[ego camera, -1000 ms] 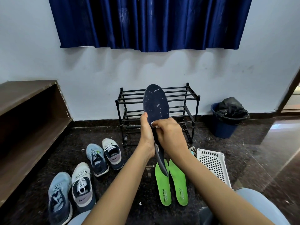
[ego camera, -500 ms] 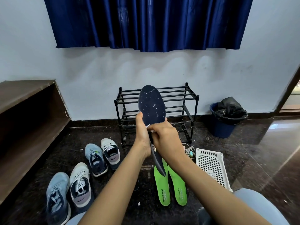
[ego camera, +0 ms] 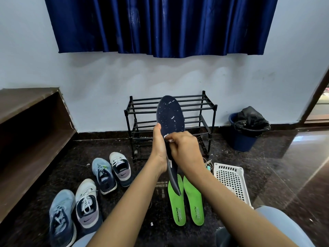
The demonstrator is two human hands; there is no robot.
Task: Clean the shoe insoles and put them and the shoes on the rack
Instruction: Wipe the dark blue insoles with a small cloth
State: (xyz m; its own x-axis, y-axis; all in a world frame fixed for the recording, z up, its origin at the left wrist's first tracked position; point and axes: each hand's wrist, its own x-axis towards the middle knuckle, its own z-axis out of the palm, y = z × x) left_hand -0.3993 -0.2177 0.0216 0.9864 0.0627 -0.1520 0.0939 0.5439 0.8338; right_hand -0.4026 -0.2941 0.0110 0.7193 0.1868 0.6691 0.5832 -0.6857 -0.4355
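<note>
A dark navy insole (ego camera: pixel 170 116) speckled with white bits stands upright in front of me. My left hand (ego camera: pixel 159 145) grips its left edge at the middle. My right hand (ego camera: pixel 183 148) is curled against the insole's face, pinching something small and white at the fingertips. Two green insoles (ego camera: pixel 193 202) lie side by side on the dark floor below. Several sneakers stand at the left: a blue one (ego camera: pixel 104 173), a white one (ego camera: pixel 121 167), another white (ego camera: pixel 87 204) and another blue (ego camera: pixel 61 218). The black metal rack (ego camera: pixel 208 111) stands bare against the wall.
A white perforated basket (ego camera: pixel 231 180) lies right of the green insoles. A blue bin with a black liner (ego camera: pixel 247 131) stands at the right wall. A wooden shelf unit (ego camera: pixel 26 139) fills the left. A blue curtain (ego camera: pixel 160 25) hangs above.
Both hands and the navy insole keep nearly the same pose; my right hand has slid slightly along the insole's face. The view shifted a little.
</note>
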